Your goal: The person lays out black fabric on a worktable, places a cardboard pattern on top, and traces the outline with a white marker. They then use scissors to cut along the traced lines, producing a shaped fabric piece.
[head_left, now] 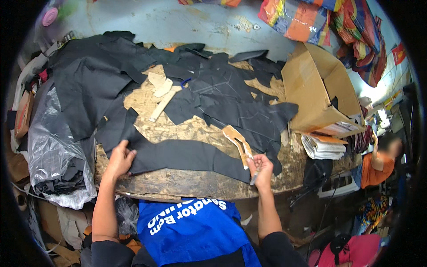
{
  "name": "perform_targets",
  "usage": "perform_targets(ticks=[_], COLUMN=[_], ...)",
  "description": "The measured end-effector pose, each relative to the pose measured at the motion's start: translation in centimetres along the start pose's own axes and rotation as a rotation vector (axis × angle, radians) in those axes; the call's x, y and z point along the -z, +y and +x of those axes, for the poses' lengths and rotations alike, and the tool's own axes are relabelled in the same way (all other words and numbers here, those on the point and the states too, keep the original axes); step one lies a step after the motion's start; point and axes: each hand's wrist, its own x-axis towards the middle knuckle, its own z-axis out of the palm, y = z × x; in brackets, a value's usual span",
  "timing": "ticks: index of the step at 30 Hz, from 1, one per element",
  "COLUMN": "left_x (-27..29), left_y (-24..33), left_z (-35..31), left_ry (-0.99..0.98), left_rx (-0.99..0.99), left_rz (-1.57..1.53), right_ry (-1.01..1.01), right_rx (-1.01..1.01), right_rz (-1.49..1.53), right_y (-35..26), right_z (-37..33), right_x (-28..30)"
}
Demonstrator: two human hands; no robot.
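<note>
A long curved strip of black sheet material [187, 153], like leather or fabric, lies along the near edge of the wooden table. My left hand [119, 161] is closed on its left part, thumb and fingers together at the fold. At the strip's right end, my right hand [262, 168] is closed around a slim silvery tool [255, 178], whose exact kind I cannot make out. The same fingers touch the lower end of a tan, slotted pattern piece [236, 140]. That pattern lies slanted across the strip's right part and other black pieces [240, 120].
More pale patterns [162, 100] and a blue-handled object [185, 82] lie mid-table. Black sheets [93, 84] pile at the left, beside a clear plastic bag [58, 151]. A cardboard box [311, 93] and folded papers [324, 146] stand right. A person in orange [378, 169] is farther right.
</note>
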Motion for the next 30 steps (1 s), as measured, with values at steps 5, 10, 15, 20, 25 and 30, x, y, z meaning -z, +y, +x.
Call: perform_targets(ticks=[5,10,15,20,25,30], left_x=[-0.9,2.1,5.5,8.3,6.9,-0.8], left_y=[-0.2,0.1,-0.3,2.2,5.3,8.7], left_z=[1.0,1.9,3.5,3.2,0.3,-0.7], left_ry=[0.317,0.387,-0.12,-0.214,0.126,0.164], left_rx=[-0.064,0.056,0.189,0.107,0.111,-0.061], left_rz=[0.208,0.598,0.414,0.267,0.18,-0.251], right_ry=[-0.017,-0.063,-0.177,-0.065,-0.059,-0.649], right_rx=[0.064,-0.002,-0.069,0.073,0.276,0.397], right_rz=[-0.03,-0.046,0.036,-0.182,-0.009,-0.437], right_y=[1.5,0.3,-0.1,-1.1,-6.5,-12.0], right_z=[-0.1,-0.4,-0.9,0.7,1.9,3.3], right_x=[0.1,0.3,-0.3,0.1,2.0,-0.3])
